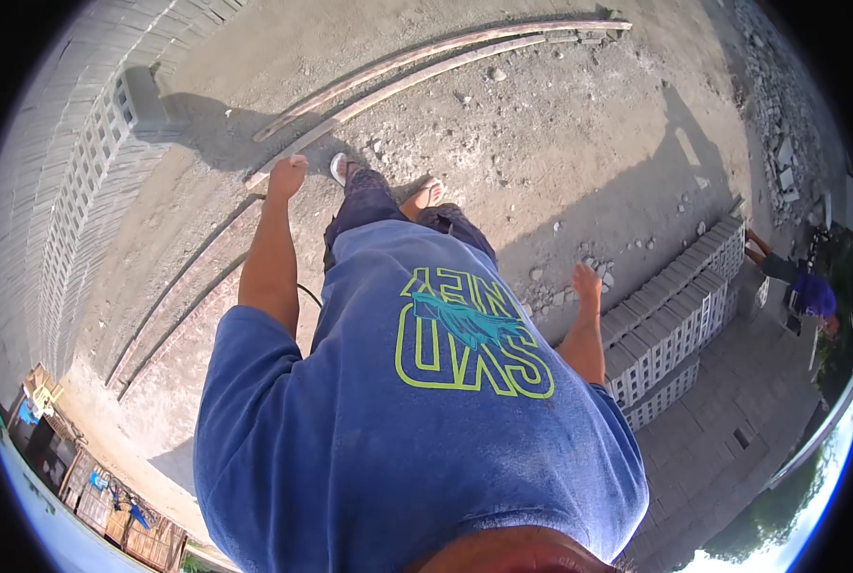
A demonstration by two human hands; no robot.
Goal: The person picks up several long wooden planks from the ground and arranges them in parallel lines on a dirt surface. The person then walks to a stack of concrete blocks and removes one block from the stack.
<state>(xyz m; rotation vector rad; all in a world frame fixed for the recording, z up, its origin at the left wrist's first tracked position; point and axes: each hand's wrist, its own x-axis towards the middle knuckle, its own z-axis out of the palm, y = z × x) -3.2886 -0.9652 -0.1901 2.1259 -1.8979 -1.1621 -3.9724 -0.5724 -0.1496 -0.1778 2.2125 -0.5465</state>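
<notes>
My left hand [289, 174] hangs out ahead of my body on the left, its fingers curled into a loose fist with nothing showing in it. Below it, in the picture, the end of a long wooden plank [350, 113] lies on the ground. My right hand [587, 281] is lower on the right, also with curled fingers and no object visible. Nearest to it are small rubble stones [606, 277] and a long stack of grey hollow concrete blocks [670, 325]. Neither hand touches anything that I can see. My feet, in sandals [340, 170], stand apart on the dusty ground.
A tall stack of hollow blocks [83, 181] runs along the left. More long boards [183, 301] lie on the ground at left. Another person in a purple top [814, 294] reaches toward the right stack's far end. Broken rubble [785, 162] lines the far right.
</notes>
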